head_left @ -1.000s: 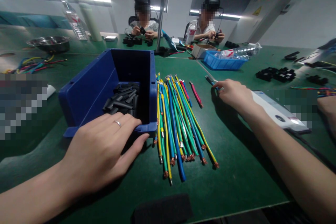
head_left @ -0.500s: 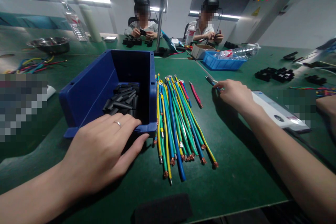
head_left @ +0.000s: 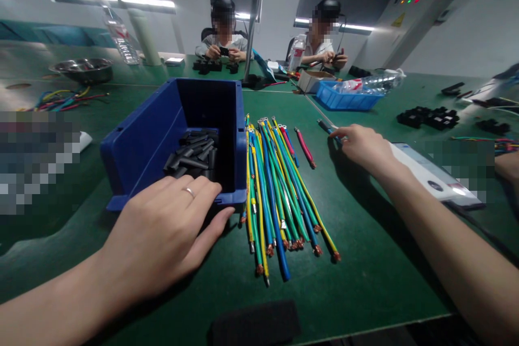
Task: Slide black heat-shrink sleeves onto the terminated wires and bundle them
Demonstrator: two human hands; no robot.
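Observation:
My left hand (head_left: 166, 227), with a ring on one finger, is curled over the front lip of a dark blue bin (head_left: 138, 146). Its thumb is on the outside below the lip. Inside the bin lie several short black tubes (head_left: 194, 157). To the right of the bin, a bundle of yellow, green and blue wires (head_left: 279, 189) lies on the table, with terminals at the far ends and mostly bare copper at the near ends. My right hand (head_left: 363, 146) pinches a bluish wire (head_left: 324, 126) with a dark sleeve at the table surface; the fingers partly hide it.
A short red wire (head_left: 305, 148) lies alone beside the bundle. A white phone (head_left: 425, 173) is under my right forearm. Farther back stand a light blue tray (head_left: 348, 100) with bottles and a metal bowl (head_left: 83, 70). Black parts (head_left: 427, 117) lie right. Two people sit opposite.
The whole view has shifted slightly, so everything appears a little further right. Both hands keep their places relative to the bin and the wire.

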